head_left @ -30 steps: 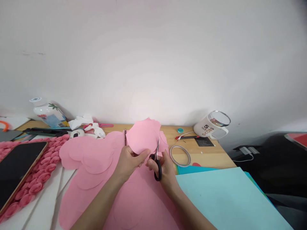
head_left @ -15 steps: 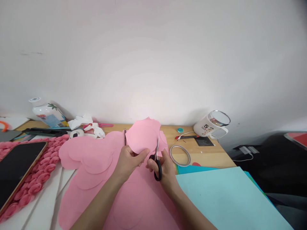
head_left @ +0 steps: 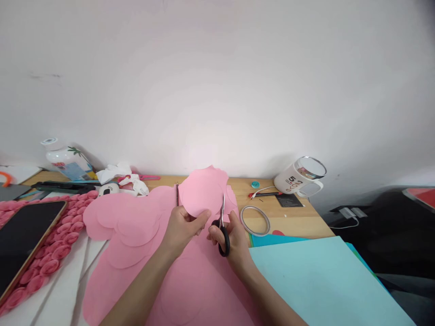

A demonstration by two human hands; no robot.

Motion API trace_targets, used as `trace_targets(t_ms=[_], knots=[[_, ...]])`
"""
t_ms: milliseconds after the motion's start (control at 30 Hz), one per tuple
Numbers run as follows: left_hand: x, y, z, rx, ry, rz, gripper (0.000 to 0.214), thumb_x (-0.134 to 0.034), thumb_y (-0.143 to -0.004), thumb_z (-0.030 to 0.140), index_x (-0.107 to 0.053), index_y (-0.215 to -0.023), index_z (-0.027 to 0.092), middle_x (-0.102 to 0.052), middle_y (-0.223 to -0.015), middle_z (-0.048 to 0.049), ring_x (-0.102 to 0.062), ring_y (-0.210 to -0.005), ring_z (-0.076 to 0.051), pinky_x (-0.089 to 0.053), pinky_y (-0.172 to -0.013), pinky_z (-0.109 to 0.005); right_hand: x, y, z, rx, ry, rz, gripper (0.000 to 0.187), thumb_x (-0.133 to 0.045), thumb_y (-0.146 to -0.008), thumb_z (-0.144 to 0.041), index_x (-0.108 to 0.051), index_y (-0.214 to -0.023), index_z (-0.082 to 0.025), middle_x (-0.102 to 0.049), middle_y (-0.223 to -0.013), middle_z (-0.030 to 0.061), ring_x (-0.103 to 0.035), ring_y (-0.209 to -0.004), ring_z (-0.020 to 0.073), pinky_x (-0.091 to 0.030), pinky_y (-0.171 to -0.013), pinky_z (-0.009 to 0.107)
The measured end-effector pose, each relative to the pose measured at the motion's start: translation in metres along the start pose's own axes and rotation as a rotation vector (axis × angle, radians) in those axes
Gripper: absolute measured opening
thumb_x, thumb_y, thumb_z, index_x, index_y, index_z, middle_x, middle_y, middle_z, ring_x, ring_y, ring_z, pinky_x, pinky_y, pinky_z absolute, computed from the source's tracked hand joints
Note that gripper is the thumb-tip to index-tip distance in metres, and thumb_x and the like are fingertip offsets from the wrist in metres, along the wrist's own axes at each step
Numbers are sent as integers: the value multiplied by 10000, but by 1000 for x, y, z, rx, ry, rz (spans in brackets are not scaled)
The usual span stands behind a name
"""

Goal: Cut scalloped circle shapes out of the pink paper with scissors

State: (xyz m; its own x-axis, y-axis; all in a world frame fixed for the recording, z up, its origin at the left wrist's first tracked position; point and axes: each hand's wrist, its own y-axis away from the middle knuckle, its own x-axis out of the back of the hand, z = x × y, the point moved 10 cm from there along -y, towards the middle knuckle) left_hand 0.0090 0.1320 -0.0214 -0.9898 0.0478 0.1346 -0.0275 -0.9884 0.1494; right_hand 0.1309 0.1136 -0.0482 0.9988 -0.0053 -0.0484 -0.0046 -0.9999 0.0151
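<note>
My left hand (head_left: pixel 182 227) pinches the lower edge of a pink paper petal (head_left: pixel 203 191) and holds it upright above the table. Black-handled scissors (head_left: pixel 222 226) are gripped in my right hand (head_left: pixel 234 237), with the blades pointing up along the petal's right edge. Below both hands lies a large pink sheet (head_left: pixel 183 280) with faint drawn circles. Several cut pink petals (head_left: pixel 129 219) are stacked to the left of my hands.
A light blue sheet (head_left: pixel 319 280) lies at the right front. A tape ring (head_left: pixel 255 220), a tipped white mug (head_left: pixel 299 179) and small items sit behind it. At the left are a dark tablet (head_left: pixel 23 237) on pink paper roses (head_left: pixel 50 258), a bottle (head_left: pixel 68 163) and crumpled tissue (head_left: pixel 118 176).
</note>
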Motion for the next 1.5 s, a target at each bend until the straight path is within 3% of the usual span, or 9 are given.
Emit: trace_targets(t_ms=[400, 700, 1033, 1500], knots=[[0, 0, 5, -5, 35, -9, 350, -589, -672, 311, -424, -395, 175, -399, -357, 59, -358, -377, -67, -300, -427, -215, 2, 1, 0, -25, 33, 27, 400, -636, -671, -263, -237, -678, -246, -502, -427, -105, -481, -400, 107, -325, -388, 194], [-2, -3, 0, 0, 152, -25, 315, -620, -661, 317, -475, -421, 173, -415, -366, 52, -380, -376, -82, -349, -428, -237, -7, 4, 0, -148, 1, -8, 398, -661, -620, -263, -307, -798, -233, -471, -401, -121, -420, -373, 101, -288, -385, 194], [-7, 2, 3, 23, 54, -58, 382, -599, -656, 260, -361, -366, 187, -354, -365, 64, -339, -408, -72, -280, -427, -228, -3, -2, -12, -12, -159, 3, 480, -722, -604, -296, -360, -912, -228, -492, -551, -84, -488, -534, 135, -362, -548, 259], [-6, 1, 3, 1, 48, -54, 307, -560, -659, 197, -409, -393, 180, -378, -372, 63, -344, -410, -70, -286, -429, -224, -3, 0, -7, -31, -109, 4, 474, -696, -629, -304, -369, -962, -223, -497, -552, -77, -448, -521, 132, -343, -527, 262]])
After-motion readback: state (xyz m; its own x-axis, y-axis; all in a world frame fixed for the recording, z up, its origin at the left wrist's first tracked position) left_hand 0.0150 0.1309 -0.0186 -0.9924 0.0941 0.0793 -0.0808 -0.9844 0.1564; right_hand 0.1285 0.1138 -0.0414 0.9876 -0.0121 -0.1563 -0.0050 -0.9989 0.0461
